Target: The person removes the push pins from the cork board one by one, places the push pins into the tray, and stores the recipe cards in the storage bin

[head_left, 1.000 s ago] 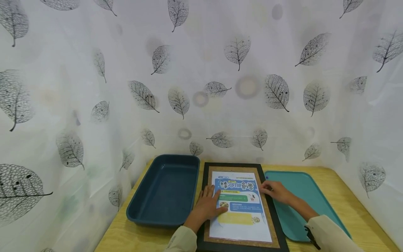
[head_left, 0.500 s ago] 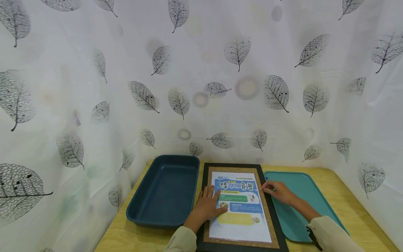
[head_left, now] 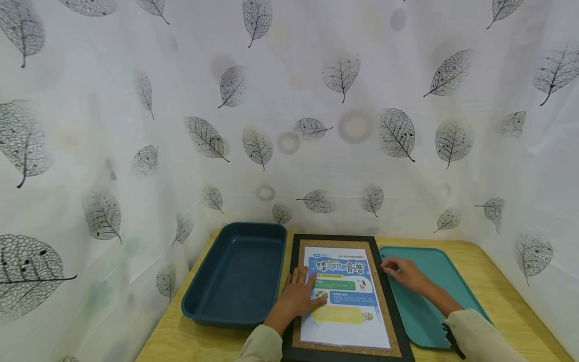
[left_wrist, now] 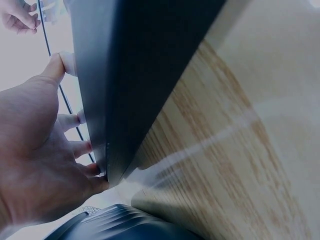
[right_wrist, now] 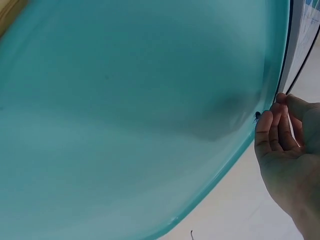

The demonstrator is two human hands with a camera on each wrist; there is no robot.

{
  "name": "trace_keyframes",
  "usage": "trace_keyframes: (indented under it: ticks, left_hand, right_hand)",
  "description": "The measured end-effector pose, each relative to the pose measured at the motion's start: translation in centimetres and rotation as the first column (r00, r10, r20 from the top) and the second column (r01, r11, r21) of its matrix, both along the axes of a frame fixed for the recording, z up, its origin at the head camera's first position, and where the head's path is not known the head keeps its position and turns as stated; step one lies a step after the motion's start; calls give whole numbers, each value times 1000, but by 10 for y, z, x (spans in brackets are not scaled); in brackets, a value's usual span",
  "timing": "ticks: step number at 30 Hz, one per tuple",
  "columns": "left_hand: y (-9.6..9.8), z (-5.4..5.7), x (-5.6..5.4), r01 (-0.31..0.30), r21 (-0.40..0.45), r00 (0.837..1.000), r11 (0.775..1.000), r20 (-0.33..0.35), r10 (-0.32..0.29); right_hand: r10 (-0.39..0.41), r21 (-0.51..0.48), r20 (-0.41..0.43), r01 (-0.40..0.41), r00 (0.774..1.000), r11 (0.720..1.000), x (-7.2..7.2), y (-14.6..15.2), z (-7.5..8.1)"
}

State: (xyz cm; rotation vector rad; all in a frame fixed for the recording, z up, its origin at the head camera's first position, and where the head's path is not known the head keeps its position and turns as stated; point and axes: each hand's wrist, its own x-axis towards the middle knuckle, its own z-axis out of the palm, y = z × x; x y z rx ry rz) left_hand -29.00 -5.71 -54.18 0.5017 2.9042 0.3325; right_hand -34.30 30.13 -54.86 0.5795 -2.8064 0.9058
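A printed poster (head_left: pixel 346 334) lies on the cork board (head_left: pixel 353 351), inside a black frame (head_left: pixel 332 237). My left hand (head_left: pixel 296 299) rests on the poster's left side, its fingers spread and its thumb out over the print. In the left wrist view the left hand (left_wrist: pixel 42 145) reaches in past the frame's side bar (left_wrist: pixel 132 60). By the frame's right bar is my right hand (head_left: pixel 404 274), fingers bent and fingertips gathered close to the thumb. The right wrist view has the right hand (right_wrist: pixel 285 160) at the tray's rim; I cannot tell whether its fingertips hold anything.
To the left stands a deep dark-blue tub (head_left: pixel 232 276). A flat teal tray (head_left: pixel 436 296) lies on the right, partly under the right forearm, with a small dark spot (right_wrist: pixel 257 116) at its rim. All sit on a wooden table (head_left: pixel 167 337) before a leaf-print curtain (head_left: pixel 289 166).
My right hand has drawn back a little rightward from the poster's right edge, to the frame's bar and the tray's rim. The left hand and the poster have stayed in place.
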Motion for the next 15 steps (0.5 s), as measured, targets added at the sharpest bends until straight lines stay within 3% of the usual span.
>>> trace_keyframes:
  ticks: [7, 15]
  left_hand:
    - [-1, -3, -1, 8, 0, 1000, 1000, -9, -8]
    - [0, -1, 0, 3, 5, 1000, 1000, -17, -3]
  right_hand:
    - [-19, -2, -57, 19, 998, 1000, 0, 8, -5]
    - [-27, 9, -40, 28, 999, 1000, -1, 17, -9]
